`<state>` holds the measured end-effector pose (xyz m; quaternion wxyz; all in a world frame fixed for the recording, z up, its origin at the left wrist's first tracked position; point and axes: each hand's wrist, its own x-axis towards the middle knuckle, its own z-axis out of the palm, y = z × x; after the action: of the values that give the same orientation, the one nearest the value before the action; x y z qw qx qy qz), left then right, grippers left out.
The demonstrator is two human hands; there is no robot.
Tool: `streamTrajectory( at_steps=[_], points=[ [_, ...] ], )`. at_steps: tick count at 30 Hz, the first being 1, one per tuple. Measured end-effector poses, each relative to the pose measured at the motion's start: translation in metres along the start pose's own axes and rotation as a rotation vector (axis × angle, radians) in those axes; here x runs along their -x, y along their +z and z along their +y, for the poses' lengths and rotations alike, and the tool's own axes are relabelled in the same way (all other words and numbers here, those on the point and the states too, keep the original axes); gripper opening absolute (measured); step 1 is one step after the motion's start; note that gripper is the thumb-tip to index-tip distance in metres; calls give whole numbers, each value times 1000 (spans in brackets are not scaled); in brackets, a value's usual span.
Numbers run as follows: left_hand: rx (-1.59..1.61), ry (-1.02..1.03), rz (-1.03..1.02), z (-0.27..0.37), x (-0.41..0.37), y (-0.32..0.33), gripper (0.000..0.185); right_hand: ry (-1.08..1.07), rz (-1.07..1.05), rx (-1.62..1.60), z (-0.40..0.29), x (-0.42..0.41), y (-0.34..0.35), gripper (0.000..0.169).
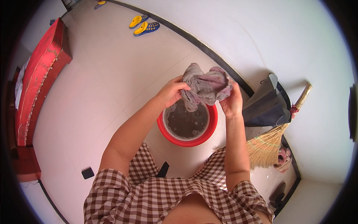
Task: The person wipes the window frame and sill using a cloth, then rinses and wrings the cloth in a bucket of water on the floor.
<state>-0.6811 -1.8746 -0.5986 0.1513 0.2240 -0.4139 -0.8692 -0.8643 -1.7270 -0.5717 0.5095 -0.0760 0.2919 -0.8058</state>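
Note:
A wet, greyish-purple cloth (206,85) is stretched between my two hands above a basin. My left hand (172,91) pinches its left side, thumb on top. On the other side my right hand (232,99) grips the cloth's right edge from beneath. Below it stands a round red plastic basin (188,143) on the floor in front of me. Murky grey water (186,121) with suds around the edge fills much of the basin. The cloth's lower end hangs over the far rim and hides part of it.
To the right, a dark dustpan (265,105) and a straw broom (265,145) lean by the wall. Pink slippers (284,159) and a dark shoe (277,193) lie behind them. Blue-and-yellow clogs (146,28) sit far ahead. A red cushioned bench (42,84) stands left, near a small black object (87,173).

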Motion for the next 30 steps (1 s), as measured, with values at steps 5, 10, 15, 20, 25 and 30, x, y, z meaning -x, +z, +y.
streamTrajectory(
  at_steps=[5, 10, 15, 20, 25, 30],
  points=[
    [-72, 1, 50, 8, 0, 11, 37, 4, -91, -115, -9, 1, -9, 28],
    [-53, -66, 64, 9, -7, 8, 24, -36, -146, -133, -20, -2, -32, 43],
    [-60, 23, 109, 8, -3, 25, 33, 84, -282, -210, -20, 6, -20, 51],
    [345, -79, 64, -3, -10, 5, 30, -8, -201, 330, -8, 10, 0, 60],
    [6, 45, 3, 9, -3, 16, 28, 163, -99, 530, 7, -6, -24, 74],
    [-231, 123, -51, 10, 2, 11, 42, 186, -100, 886, 11, 14, 13, 89]
  ],
)
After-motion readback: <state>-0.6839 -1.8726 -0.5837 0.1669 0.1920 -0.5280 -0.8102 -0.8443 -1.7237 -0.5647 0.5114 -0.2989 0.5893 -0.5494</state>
